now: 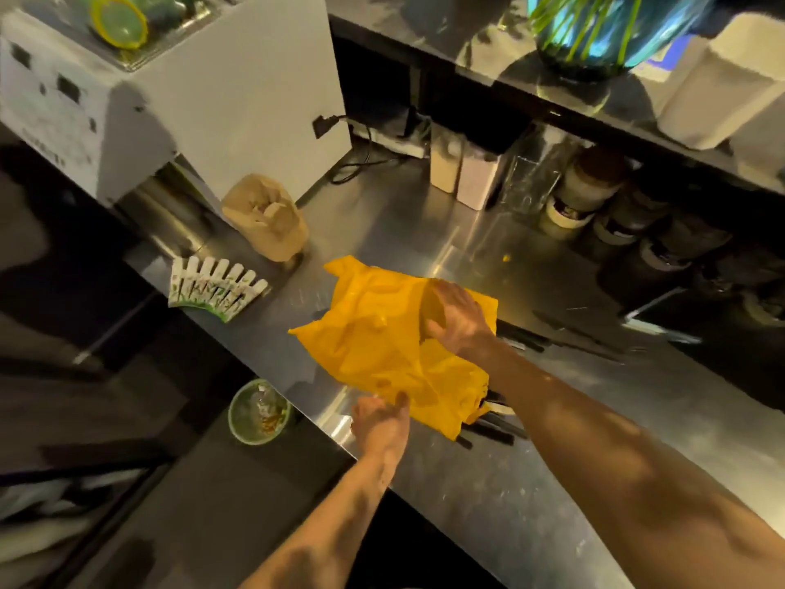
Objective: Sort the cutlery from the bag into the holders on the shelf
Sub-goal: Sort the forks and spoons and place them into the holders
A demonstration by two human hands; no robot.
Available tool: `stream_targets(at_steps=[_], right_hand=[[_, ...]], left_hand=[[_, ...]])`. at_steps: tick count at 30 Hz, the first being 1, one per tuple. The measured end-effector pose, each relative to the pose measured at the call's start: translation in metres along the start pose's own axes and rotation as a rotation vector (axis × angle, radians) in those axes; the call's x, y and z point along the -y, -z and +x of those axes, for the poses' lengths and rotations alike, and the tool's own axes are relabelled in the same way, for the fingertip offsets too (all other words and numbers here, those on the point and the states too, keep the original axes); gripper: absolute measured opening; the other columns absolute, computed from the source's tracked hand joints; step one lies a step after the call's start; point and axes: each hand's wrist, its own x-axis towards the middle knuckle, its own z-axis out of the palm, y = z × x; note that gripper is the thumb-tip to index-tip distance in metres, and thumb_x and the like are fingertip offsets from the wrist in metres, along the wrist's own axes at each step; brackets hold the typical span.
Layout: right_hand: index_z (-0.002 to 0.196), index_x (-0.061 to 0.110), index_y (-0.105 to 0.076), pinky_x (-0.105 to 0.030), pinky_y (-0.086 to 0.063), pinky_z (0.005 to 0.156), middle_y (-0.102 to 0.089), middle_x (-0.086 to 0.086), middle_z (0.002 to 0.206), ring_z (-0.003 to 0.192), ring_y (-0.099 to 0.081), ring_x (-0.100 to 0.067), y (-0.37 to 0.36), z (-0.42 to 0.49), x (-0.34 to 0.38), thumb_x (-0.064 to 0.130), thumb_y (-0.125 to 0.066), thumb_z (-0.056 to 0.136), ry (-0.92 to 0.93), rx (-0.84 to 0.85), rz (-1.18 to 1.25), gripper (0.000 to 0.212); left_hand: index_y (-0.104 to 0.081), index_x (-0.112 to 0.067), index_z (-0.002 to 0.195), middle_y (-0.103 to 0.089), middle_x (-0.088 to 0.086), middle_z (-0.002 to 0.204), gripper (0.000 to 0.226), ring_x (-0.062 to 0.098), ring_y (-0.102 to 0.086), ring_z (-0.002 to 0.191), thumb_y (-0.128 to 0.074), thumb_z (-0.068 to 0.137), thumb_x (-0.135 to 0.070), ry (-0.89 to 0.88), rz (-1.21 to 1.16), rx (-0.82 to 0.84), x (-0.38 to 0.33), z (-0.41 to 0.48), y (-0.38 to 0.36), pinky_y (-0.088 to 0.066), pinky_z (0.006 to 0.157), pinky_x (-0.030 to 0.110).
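A crumpled yellow plastic bag (378,337) lies on the steel counter (424,231). My left hand (380,423) pinches the bag's near edge between thumb and fingers. My right hand (456,318) grips the bag's far upper edge, its fingers curled into the plastic. Black-handled cutlery (492,431) pokes out from under the bag's near right corner. More dark cutlery (565,333) lies on the counter to the right of the bag. Two white rectangular holders (463,172) stand at the back under the shelf.
A tan cap (267,218) and a fan of paper packets (216,291) lie left of the bag. A white machine (170,95) fills the back left. Jars (590,193) crowd the space under the shelf at right. A green bowl (259,412) sits below the counter edge.
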Motion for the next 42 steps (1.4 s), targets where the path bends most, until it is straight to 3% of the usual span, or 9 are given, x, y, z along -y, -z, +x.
stream_targets(at_steps=[3,6,10,14,21,25,32,38,42], right_hand=[[0.161,0.016,-0.015,-0.048,-0.015,0.125,-0.016,-0.009,0.168,0.156,-0.011,-0.030,-0.001,0.028,0.000,0.043,-0.060,0.096,0.006,0.021,-0.048,0.084],[0.158,0.015,-0.025,-0.046,-0.025,0.118,-0.037,-0.016,0.157,0.146,-0.031,-0.037,-0.003,0.043,-0.005,0.041,-0.058,0.097,-0.045,0.045,-0.093,0.074],[0.148,0.018,-0.041,-0.049,-0.034,0.109,-0.049,-0.016,0.140,0.132,-0.044,-0.037,-0.007,0.040,-0.012,0.039,-0.046,0.105,-0.043,0.102,-0.168,0.048],[0.128,0.017,-0.054,-0.047,-0.043,0.101,-0.057,-0.013,0.125,0.120,-0.054,-0.035,-0.008,0.031,-0.020,0.034,-0.045,0.107,-0.038,0.093,-0.155,0.029],[0.120,0.005,-0.055,-0.041,-0.047,0.091,-0.055,-0.017,0.117,0.105,-0.056,-0.030,-0.004,0.008,-0.033,0.016,-0.048,0.106,-0.032,-0.040,0.089,0.020],[0.115,0.006,-0.059,-0.036,-0.045,0.078,-0.060,-0.012,0.106,0.094,-0.058,-0.026,0.008,-0.004,-0.036,0.015,-0.053,0.102,-0.070,-0.128,0.241,0.017],[0.100,0.008,-0.058,-0.028,-0.039,0.062,-0.055,-0.002,0.081,0.071,-0.050,-0.016,0.029,-0.013,-0.016,0.016,-0.059,0.098,-0.030,-0.188,0.400,0.008],[0.093,0.010,-0.054,-0.016,-0.036,0.054,-0.048,0.003,0.073,0.066,-0.043,-0.011,0.046,-0.019,0.001,0.015,-0.057,0.098,-0.072,-0.269,0.520,0.007],[0.088,0.011,-0.051,-0.024,-0.035,0.058,-0.045,-0.002,0.075,0.068,-0.040,-0.012,0.052,-0.026,0.002,0.015,-0.056,0.098,-0.075,-0.296,0.601,0.012]], left_hand=[[-0.052,-0.002,0.123,-0.061,0.019,0.119,0.085,0.036,-0.062,0.107,-0.072,0.073,-0.068,0.191,-0.389,0.112,-0.002,0.007,-0.018,-0.053,0.085,0.046],[-0.059,-0.013,0.123,-0.067,0.013,0.123,0.072,0.024,-0.066,0.099,-0.071,0.076,-0.067,0.184,-0.551,0.194,-0.014,0.014,-0.034,-0.057,0.084,0.039],[-0.059,-0.024,0.101,-0.050,0.013,0.139,0.050,0.038,-0.048,0.126,-0.062,0.079,-0.068,0.268,-0.455,0.110,-0.022,0.026,-0.054,-0.040,0.109,0.053],[-0.028,-0.034,0.134,-0.047,0.006,0.129,0.130,0.038,-0.054,0.117,-0.071,0.027,-0.095,0.379,-0.781,0.125,-0.029,0.019,-0.045,-0.050,0.099,0.062],[-0.057,-0.004,0.128,-0.050,0.021,0.141,0.033,0.037,-0.051,0.121,-0.054,0.103,-0.025,0.154,-0.666,0.027,-0.051,0.011,-0.041,-0.039,0.107,0.042],[-0.057,-0.016,0.096,-0.048,0.015,0.116,0.023,0.029,-0.045,0.108,-0.053,0.096,-0.039,0.031,-0.623,0.024,-0.070,-0.005,-0.038,-0.032,0.102,0.035],[-0.065,-0.033,0.091,-0.062,0.007,0.117,0.014,0.030,-0.060,0.105,-0.055,0.086,-0.042,-0.190,-0.649,-0.098,-0.068,-0.018,-0.046,-0.048,0.095,0.050],[-0.057,-0.010,0.080,-0.059,-0.005,0.072,0.018,0.000,-0.048,0.064,-0.055,0.097,-0.005,-0.382,-0.634,-0.149,-0.072,-0.034,-0.033,-0.040,0.061,0.023],[-0.055,-0.019,0.079,-0.063,-0.003,0.081,0.021,0.010,-0.054,0.076,-0.053,0.098,-0.010,-0.327,-0.638,-0.140,-0.076,-0.039,-0.030,-0.044,0.068,0.035]])
